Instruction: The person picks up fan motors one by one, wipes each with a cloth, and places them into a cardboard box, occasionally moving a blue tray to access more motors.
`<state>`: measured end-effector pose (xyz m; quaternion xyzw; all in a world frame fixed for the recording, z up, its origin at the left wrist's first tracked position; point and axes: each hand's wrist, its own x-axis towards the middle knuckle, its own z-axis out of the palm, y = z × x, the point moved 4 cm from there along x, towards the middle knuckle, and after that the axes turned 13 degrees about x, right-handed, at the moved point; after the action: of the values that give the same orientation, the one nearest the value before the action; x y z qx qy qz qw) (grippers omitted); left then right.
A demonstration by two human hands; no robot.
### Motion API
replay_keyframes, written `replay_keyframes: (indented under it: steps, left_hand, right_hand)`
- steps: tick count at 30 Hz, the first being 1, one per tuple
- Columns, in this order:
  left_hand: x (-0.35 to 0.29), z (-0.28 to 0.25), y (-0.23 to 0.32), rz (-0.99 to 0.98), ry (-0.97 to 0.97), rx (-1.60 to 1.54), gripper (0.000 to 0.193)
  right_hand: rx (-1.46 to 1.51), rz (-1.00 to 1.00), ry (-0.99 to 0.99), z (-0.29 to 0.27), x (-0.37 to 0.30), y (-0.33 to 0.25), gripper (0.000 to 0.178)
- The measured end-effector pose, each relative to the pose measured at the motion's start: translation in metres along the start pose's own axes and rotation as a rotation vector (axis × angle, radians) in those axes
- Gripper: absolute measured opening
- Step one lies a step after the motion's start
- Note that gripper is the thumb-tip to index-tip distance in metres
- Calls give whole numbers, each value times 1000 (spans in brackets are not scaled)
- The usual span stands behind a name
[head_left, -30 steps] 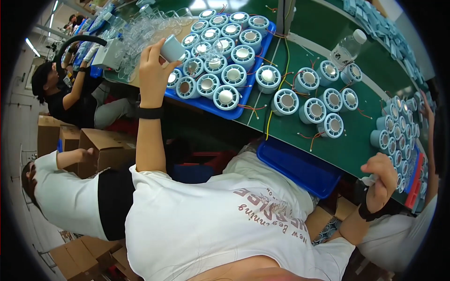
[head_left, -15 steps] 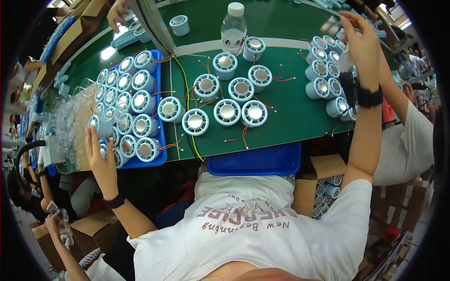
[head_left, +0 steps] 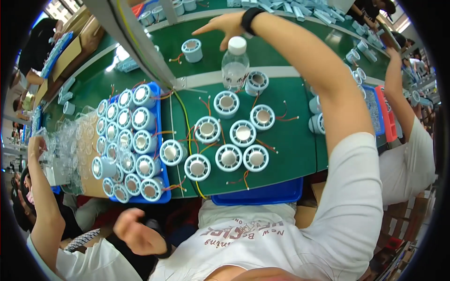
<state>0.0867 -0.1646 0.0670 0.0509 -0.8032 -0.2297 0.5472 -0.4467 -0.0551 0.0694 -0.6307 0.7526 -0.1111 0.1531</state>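
My right hand [head_left: 227,28] reaches far across the bench with its fingers spread and nothing in them. Nearest to its fingertips is a lone light-blue cylindrical part [head_left: 191,50] with red wires; a gap shows between them. Below my right wrist stands a clear bottle with a white cap [head_left: 236,65]. My left hand [head_left: 140,234], low and smeared by motion, is off the bench edge, its fingers partly curled. Above it lies a blue tray [head_left: 165,187] filled with similar parts [head_left: 142,141], each with a slotted ring and silver disc. One part [head_left: 103,167] lies tipped on the others.
Several wired parts [head_left: 228,158] stand mid-bench. A blue bin [head_left: 258,193] sits under the front edge, and a metal post [head_left: 126,37] rises beyond the tray. Clear plastic pieces [head_left: 70,145] are heaped at left. Co-workers' arms [head_left: 47,201] show at both sides.
My right hand has swung left from the right-hand cluster of parts to the far middle. My left hand has left the tray and dropped toward my body. The view has shifted.
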Motion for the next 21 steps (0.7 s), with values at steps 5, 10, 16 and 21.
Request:
replay_keyframes:
  steps: [5, 10, 16, 21]
  left_hand:
    - [-24, 62, 29, -299, -456, -594, 15]
    - [-26, 94, 33, -242, -666, -731, 22]
    - [-18, 101, 47, -223, -782, -721, 24]
    - [-4, 121, 90, -33, -732, -688, 42]
  right_hand:
    - [51, -75, -79, 37, 52, -8, 93]
    - [57, 92, -82, 14, 29, -2, 74]
    - [61, 461, 345, -80, -122, -47, 62]
    - [281, 474, 510, -84, -239, -168, 67]
